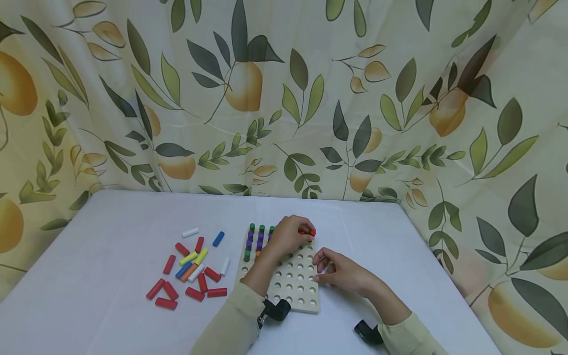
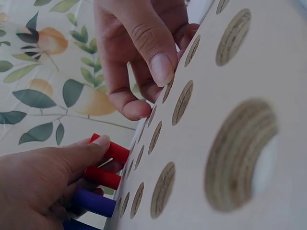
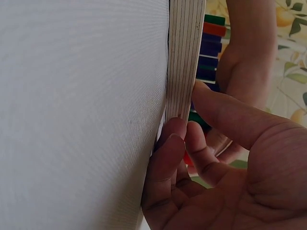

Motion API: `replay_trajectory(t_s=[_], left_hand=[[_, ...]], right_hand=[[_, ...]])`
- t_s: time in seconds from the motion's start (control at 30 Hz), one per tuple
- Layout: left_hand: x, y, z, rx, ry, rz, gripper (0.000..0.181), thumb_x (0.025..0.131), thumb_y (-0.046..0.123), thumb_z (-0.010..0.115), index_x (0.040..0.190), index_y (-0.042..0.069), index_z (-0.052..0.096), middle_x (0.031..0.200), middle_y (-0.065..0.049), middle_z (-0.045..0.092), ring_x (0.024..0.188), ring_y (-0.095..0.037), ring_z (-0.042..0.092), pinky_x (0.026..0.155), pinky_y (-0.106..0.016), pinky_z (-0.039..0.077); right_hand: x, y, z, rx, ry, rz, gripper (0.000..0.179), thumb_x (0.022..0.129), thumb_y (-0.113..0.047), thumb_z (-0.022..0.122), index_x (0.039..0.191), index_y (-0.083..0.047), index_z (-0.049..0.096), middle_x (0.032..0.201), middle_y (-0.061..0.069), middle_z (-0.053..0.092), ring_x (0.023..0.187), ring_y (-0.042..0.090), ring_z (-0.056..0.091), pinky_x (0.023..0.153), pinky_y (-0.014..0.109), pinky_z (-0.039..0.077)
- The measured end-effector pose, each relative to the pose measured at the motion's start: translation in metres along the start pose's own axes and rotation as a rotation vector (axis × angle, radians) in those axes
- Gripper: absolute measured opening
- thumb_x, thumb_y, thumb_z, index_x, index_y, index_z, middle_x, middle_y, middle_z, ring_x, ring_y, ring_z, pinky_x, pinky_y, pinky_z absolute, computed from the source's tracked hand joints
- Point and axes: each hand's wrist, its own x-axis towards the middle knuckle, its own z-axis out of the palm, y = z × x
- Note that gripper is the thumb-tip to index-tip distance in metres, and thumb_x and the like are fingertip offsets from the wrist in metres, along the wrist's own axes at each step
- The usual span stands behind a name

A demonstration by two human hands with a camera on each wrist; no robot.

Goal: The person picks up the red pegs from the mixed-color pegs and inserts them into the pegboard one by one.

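A pale wooden pegboard (image 1: 295,293) with rows of round holes lies on the table. At its far right corner my left hand (image 1: 289,234) pinches a red peg (image 2: 115,152), which stands at a hole with the thumb against its side. Beside that peg are a second red peg (image 2: 106,177) and a purple peg (image 2: 95,202). My right hand (image 1: 341,270) holds the board's right edge, its thumb at the top face and its fingers at the layered side (image 3: 184,57). Green, purple and orange pegs stand along the far left rows, partly hidden behind my left hand.
Left of the board lie loose pegs: several red pegs (image 1: 166,303), yellow pegs (image 1: 188,258), blue pegs (image 1: 218,239), white pegs (image 1: 190,232) and an orange peg (image 1: 188,273). A patterned curtain (image 1: 306,123) hangs behind the white table (image 1: 111,246).
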Motion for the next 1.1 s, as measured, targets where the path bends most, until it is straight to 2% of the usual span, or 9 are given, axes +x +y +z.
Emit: replay_trajectory(t_s=[0.43, 1.1], left_hand=[[-0.0016, 0.0009, 0.0060, 0.025, -0.004, 0.010, 0.007, 0.092, 0.014, 0.081, 0.098, 0.016, 0.078, 0.086, 0.012, 0.071, 0.081, -0.005, 0.062, 0.081, -0.030, 0.050], [-0.0011, -0.0011, -0.0001, 0.045, -0.008, 0.007, 0.009, 0.092, 0.011, 0.080, 0.100, 0.016, 0.079, 0.087, 0.011, 0.071, 0.084, -0.007, 0.063, 0.083, -0.030, 0.050]], right_hand=[[-0.0024, 0.0043, -0.0018, 0.011, 0.001, 0.022, 0.037, 0.089, -0.015, 0.083, 0.115, -0.008, 0.057, 0.099, 0.010, 0.057, 0.074, 0.022, 0.051, 0.060, 0.029, 0.046], [0.0018, 0.0027, -0.0002, 0.012, -0.008, -0.004, 0.035, 0.089, -0.015, 0.083, 0.114, -0.008, 0.058, 0.098, 0.010, 0.056, 0.075, 0.023, 0.051, 0.060, 0.029, 0.045]])
